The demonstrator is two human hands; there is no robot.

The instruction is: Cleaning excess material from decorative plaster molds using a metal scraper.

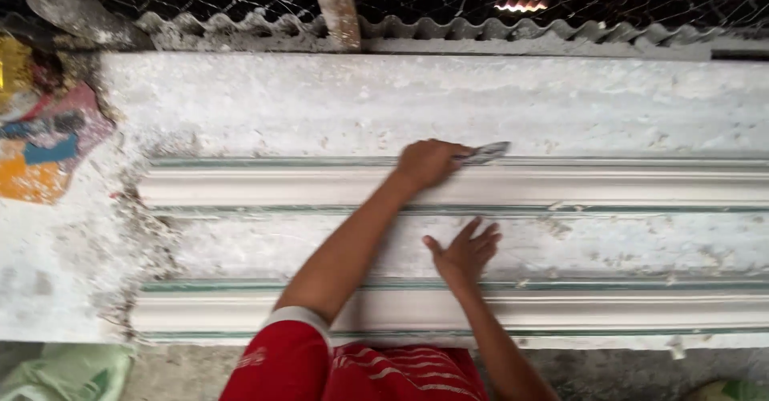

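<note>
A plaster-caked bench [448,100] fills the view, and it serves as the landmark. Two long white mouldings lie lengthwise on it: the far moulding [625,186] along its middle, the near moulding [641,309] at its front edge. Both look fully cast and smooth, so shaping seems largely done; crumbs and smears [561,226] on the bench between them suggest trimming and cleaning remain. The left hand [429,163], fingers closed tight around a small metal blade [485,153], works the far moulding's back edge. The right hand [466,250], fingers spread and holding nothing, presses flat on the bench between the mouldings.
</note>
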